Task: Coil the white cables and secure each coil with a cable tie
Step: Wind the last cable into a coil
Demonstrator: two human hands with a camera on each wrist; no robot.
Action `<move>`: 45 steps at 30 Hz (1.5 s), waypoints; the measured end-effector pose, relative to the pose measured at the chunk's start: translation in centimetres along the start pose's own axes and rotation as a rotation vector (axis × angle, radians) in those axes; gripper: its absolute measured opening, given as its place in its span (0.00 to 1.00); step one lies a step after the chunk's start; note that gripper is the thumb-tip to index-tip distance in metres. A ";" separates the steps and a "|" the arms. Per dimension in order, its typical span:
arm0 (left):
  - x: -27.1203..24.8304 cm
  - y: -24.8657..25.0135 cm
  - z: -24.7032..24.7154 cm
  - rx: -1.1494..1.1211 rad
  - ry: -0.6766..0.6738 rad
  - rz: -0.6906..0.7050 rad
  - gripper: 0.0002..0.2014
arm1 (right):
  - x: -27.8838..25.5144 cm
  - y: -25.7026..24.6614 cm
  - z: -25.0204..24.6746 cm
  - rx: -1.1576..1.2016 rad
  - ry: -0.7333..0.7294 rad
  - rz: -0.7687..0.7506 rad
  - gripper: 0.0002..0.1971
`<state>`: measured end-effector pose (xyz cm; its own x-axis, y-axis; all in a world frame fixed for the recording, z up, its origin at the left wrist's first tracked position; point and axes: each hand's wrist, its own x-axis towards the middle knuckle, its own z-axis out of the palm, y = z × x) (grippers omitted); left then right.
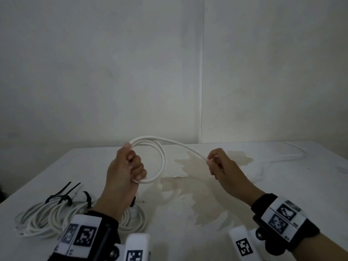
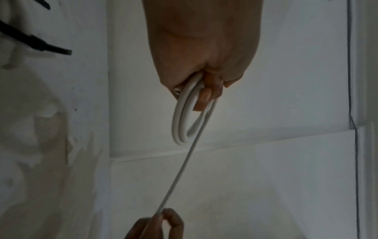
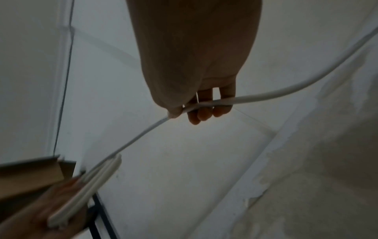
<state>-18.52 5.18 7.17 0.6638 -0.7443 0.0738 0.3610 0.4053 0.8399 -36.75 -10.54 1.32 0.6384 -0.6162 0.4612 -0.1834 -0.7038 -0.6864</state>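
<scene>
1. At centre of head view: left hand (image 1: 125, 167) fisted round a small coil (image 1: 150, 159) of white cable (image 1: 184, 147), approx. two or three turns, held above the table (image 1: 282, 194).
2. Right of centre: right hand (image 1: 219, 164) pinching the free run between thumb and fingertips; the rest trailing to upper right of frame, lying slack on the table.
3. Lower left of frame: finished coils (image 1: 47, 217) w/ black cable ties (image 1: 64, 194), partly under left forearm.
4. Risk: turns springing apart if left grip eases – stiff cable, no tie on yet.
5. Risk: twist building in free run, giving uneven loops or a kink.
6. Risk: slack tail snagging or slipping off far table edge, jerking the pinch loose.
7. Risk: left forearm dragging finished coils.
</scene>
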 end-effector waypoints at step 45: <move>-1.6 -3.7 1.3 0.797 -0.222 0.265 0.22 | 0.1 -8.5 2.9 -0.493 0.107 -0.875 0.10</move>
<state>-21.79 4.19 4.65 0.4878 -0.7980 0.3539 -0.4090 0.1493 0.9002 -32.99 -3.59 5.60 0.6305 0.1752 0.7562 0.0136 -0.9765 0.2150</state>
